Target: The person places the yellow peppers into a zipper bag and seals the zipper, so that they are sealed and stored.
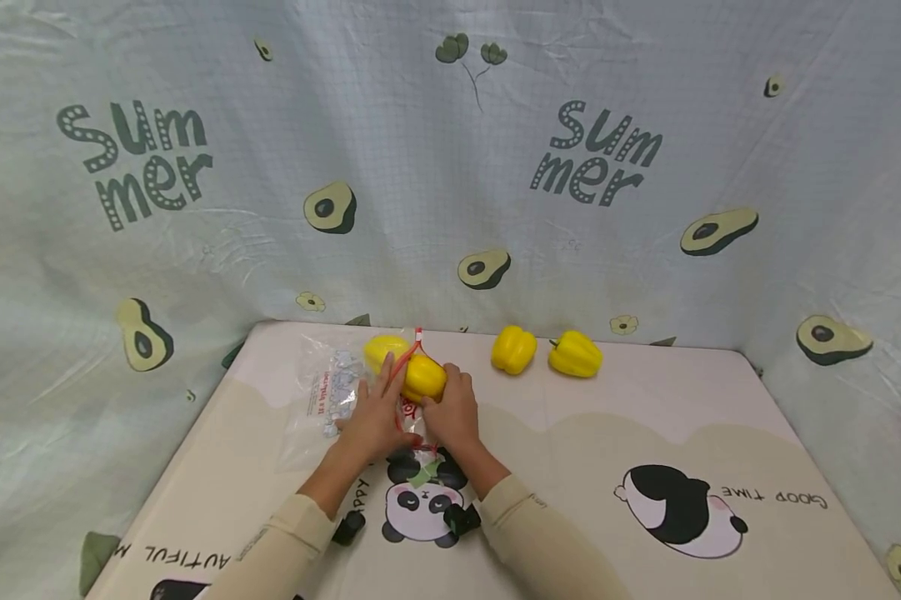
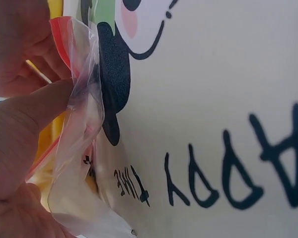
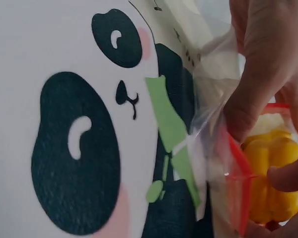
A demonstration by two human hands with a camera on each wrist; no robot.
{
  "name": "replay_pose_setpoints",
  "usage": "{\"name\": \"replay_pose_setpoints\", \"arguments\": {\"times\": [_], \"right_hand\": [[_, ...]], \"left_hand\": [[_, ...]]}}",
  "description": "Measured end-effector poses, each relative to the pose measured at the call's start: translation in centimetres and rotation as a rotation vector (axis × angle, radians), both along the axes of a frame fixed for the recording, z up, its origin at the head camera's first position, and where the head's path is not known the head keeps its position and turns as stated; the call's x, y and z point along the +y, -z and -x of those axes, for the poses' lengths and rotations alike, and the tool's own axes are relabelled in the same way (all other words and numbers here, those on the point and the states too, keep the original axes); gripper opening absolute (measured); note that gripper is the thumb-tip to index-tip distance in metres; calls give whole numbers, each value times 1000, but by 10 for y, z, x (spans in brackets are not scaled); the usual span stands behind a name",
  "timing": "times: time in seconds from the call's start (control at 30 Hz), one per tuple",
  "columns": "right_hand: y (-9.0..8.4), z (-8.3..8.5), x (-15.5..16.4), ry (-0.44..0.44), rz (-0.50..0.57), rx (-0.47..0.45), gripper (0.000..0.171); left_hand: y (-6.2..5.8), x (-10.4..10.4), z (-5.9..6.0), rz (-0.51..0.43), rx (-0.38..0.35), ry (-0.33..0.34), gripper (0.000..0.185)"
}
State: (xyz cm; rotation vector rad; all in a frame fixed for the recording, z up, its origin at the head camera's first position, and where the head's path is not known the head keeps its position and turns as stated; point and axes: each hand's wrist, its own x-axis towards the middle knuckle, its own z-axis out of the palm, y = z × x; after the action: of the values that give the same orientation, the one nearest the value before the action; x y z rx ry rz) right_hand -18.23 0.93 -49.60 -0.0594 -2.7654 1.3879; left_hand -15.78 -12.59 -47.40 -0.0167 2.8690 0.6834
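Both hands pinch the red-zip mouth of the clear zip bag (image 1: 330,396): left hand (image 1: 375,417) on one lip, right hand (image 1: 453,412) on the other. One yellow bell pepper (image 1: 423,377) sits at the opening.

Risk: the thin film slips or tears and the pepper rolls off.

Two spare peppers (image 1: 548,352) lie well apart on the panda-print bench (image 1: 645,433); an avocado-print curtain (image 1: 450,167) hangs behind.

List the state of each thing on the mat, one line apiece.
Clear plastic bag: lying on the mat, red-edged mouth held open.
Yellow pepper at the bag mouth: partly in.
Second pepper: inside the bag.
Two loose peppers: lying apart on the mat.
Left hand: pinching the bag edge.
Right hand: holding the pepper and bag.
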Motion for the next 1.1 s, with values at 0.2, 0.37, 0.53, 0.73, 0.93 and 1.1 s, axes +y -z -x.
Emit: {"name": "replay_pose_setpoints", "arguments": {"times": [0.2, 0.37, 0.53, 0.73, 0.93, 1.1], "right_hand": [[0, 2, 3, 24, -36, 30, 59], [-3, 6, 2, -8, -64, -7, 65], [-5, 9, 1, -9, -52, -76, 65], [-4, 10, 0, 7, -22, -117, 46], [-5, 12, -3, 8, -36, -113, 49], [-5, 14, -3, 15, -40, -117, 46]], "left_hand": [[-1, 2, 0, 6, 20, 15, 121], [-2, 3, 0, 14, 24, 14, 121], [-2, 1, 0, 15, 20, 6, 121], [0, 1, 0, 7, 21, 6, 123], [-2, 0, 1, 22, 26, 12, 122], [-2, 0, 2, 29, 13, 9, 122]]}}
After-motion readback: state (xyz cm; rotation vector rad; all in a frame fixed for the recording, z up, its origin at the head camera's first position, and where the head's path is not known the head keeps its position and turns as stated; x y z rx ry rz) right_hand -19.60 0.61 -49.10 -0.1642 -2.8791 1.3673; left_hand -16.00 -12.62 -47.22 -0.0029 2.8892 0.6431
